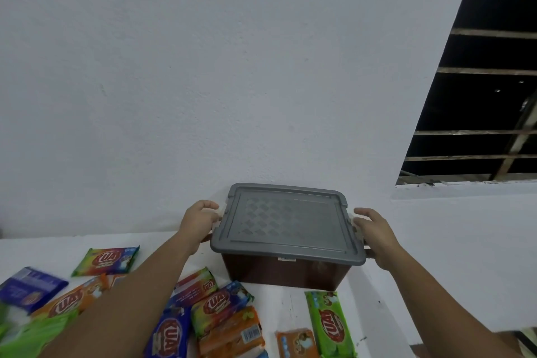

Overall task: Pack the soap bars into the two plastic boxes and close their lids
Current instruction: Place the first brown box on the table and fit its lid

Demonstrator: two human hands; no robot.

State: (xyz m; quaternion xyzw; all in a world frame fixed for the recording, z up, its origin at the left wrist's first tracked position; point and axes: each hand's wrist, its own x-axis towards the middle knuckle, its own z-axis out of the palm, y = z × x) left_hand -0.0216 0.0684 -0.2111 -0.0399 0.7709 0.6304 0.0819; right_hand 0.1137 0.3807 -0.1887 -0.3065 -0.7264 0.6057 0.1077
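Note:
A dark brown plastic box [286, 272] with a grey lid [286, 224] on top stands on the white table near the wall. My left hand [199, 221] grips the box's left side at the handle, its fingers curled round the lid's edge. My right hand [374, 234] grips the right side the same way. Several wrapped soap bars lie on the table in front: a green one [331, 324] at the right, orange ones [296, 344], blue ones [30, 288] and a multicoloured one [106, 260] at the left. Only one box is in view.
The white wall [203, 81] rises right behind the box. A barred window opening [479, 102] is at the upper right, with a white ledge [465, 192] under it. The white table [386, 314] runs to the right of the box.

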